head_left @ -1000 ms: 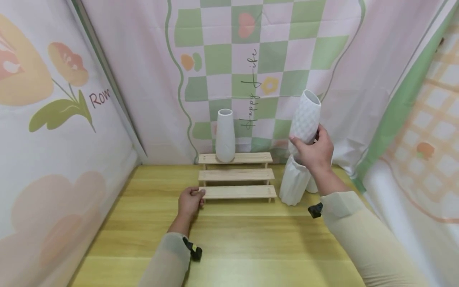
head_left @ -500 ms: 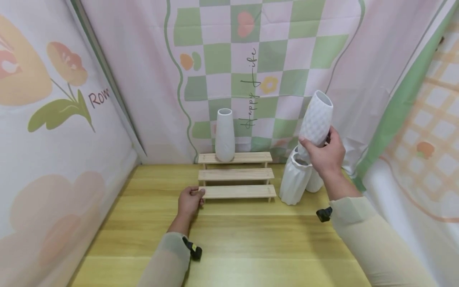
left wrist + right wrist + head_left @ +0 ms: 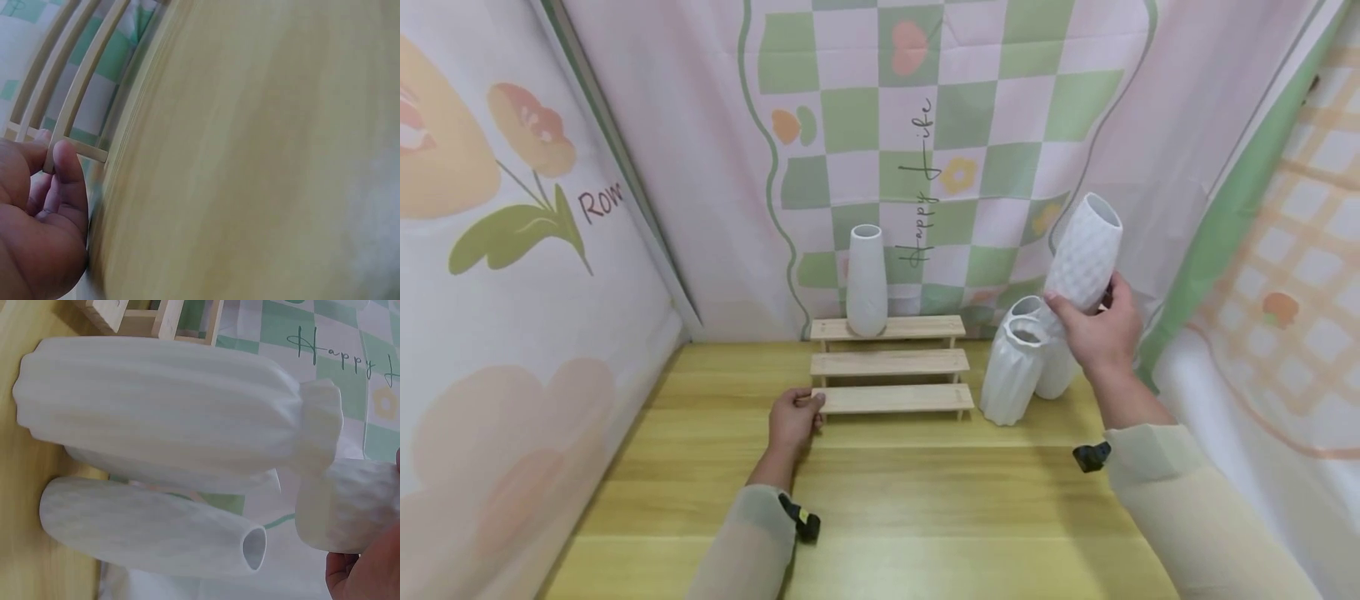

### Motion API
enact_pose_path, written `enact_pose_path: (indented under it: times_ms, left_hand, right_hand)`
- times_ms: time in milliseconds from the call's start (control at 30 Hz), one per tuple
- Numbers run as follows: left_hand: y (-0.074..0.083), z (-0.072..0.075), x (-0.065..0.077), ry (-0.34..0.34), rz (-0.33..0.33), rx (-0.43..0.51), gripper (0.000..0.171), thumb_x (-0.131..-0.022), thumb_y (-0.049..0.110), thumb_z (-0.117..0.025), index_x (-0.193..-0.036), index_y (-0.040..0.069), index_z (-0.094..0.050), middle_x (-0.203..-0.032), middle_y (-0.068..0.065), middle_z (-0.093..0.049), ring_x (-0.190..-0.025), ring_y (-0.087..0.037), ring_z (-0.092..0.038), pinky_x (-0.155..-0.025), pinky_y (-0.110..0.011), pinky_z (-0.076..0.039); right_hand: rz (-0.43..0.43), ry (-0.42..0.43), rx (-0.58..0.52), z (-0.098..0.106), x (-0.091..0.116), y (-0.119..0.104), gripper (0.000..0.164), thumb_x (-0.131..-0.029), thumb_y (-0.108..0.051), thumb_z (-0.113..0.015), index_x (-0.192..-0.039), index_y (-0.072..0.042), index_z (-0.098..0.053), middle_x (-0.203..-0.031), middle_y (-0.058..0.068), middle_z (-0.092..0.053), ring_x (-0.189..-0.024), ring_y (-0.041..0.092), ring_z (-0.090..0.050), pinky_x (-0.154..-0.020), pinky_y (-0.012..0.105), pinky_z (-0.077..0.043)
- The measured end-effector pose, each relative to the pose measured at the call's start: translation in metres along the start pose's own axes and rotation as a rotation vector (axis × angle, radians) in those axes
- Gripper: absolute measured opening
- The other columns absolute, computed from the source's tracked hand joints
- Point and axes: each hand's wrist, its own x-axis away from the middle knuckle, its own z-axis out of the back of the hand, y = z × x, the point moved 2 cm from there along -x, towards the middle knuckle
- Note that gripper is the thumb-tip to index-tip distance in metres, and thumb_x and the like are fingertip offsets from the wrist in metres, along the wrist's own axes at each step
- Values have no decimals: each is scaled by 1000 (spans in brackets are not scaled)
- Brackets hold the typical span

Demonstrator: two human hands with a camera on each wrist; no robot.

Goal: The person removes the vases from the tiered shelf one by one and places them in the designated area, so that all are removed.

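Note:
My right hand (image 3: 1105, 333) grips a white vase (image 3: 1086, 250) with a dimpled surface, held tilted with its mouth up and to the right. Beneath it stand a fluted white vase (image 3: 1011, 383), a second vase (image 3: 1027, 307) mostly behind that, and a textured vase (image 3: 150, 528), best seen in the right wrist view. On the left, my left hand (image 3: 793, 423) pinches the left end of the lowest board of a three-step wooden stand (image 3: 891, 400), thumb on top. A smooth, slender white vase (image 3: 867, 283) stands upright on the stand's top step.
The wood-grain table (image 3: 880, 508) runs up to a checkered curtain (image 3: 850, 117) right behind the stand. Printed fabric walls close in both sides, the left wall (image 3: 535, 333) and the right wall (image 3: 1285, 275). The standing vases crowd the stand's right side.
My right hand has carried the dimpled vase to the right, uncovering more of the vases below. My left hand keeps its pinch on the stand. The head view has shifted slightly.

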Motion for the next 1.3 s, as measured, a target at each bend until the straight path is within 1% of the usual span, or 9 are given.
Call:
enact_pose_path:
  times_ms: [167,233,367,467,733,867,1000,1100,1300]
  left_hand:
    - [-3,0,0,-3,-5,2,42,-96,19,-76,-128,-5,-64,-95,-20,-72,-60,-16,-66,-55,-25,-56]
    - [-4,0,-1,-3,-9,2,42,-96,19,-76,-128,-6,-64,-94,-19,-72,-60,-16,-66,-55,-25,-57]
    - [-5,0,-1,4,-9,-1,41,-96,20,-77,-127,-5,-64,-91,-16,-71,-59,-16,-66,-54,-25,-57]
    - [-5,0,-1,6,-5,-3,41,-96,20,-77,-126,-4,-64,-92,-17,-71,-60,-16,-65,-54,-25,-56]
    - [-4,1,0,-10,-1,-16,42,-97,20,-76,-128,-5,-63,-97,-19,-72,-61,-14,-66,-56,-25,-57]
    - [-2,1,1,-12,-2,-12,42,-97,20,-76,-128,-5,-63,-97,-19,-72,-61,-15,-66,-56,-26,-57]
    - [-1,0,1,-15,-6,1,42,-97,19,-76,-128,-6,-63,-98,-22,-72,-61,-15,-65,-56,-25,-57]
    - [-1,-1,1,-17,-10,6,42,-97,18,-76,-128,-7,-62,-99,-25,-71,-60,-15,-65,-54,-25,-56]
    - [-2,-1,0,-15,-10,9,41,-97,17,-76,-127,-6,-63,-98,-24,-72,-59,-14,-64,-54,-24,-56]
  right_hand:
    - [-19,24,-29,7,1,6,92,-84,-48,-85,-159,-22,-38,-148,7,-53,-126,21,-54,-100,32,-53]
    - [-30,24,-31,10,3,8,92,-85,-48,-84,-160,-22,-37,-148,6,-52,-126,20,-54,-100,30,-53]
    - [-34,5,-41,15,5,11,93,-86,-49,-83,-161,-23,-34,-151,7,-50,-129,22,-53,-103,34,-54]
    - [-38,-5,-43,18,7,15,93,-86,-50,-83,-160,-23,-35,-153,7,-48,-132,24,-52,-105,37,-54]
    - [-54,-22,-24,19,16,36,94,-85,-49,-84,-160,-23,-34,-155,7,-48,-133,26,-52,-105,41,-54]
    - [-42,-11,-7,18,21,46,91,-85,-47,-85,-158,-22,-38,-151,7,-51,-130,25,-54,-103,41,-55]
    - [-41,-4,-5,17,26,54,88,-85,-46,-86,-156,-19,-41,-148,8,-53,-128,24,-55,-103,41,-55]
    - [-56,-10,-10,17,29,60,92,-84,-46,-86,-158,-18,-39,-151,9,-52,-130,26,-54,-105,42,-54]
    - [-103,-31,-19,14,36,69,98,-85,-45,-86,-161,-15,-32,-157,13,-46,-136,30,-50,-109,46,-51]
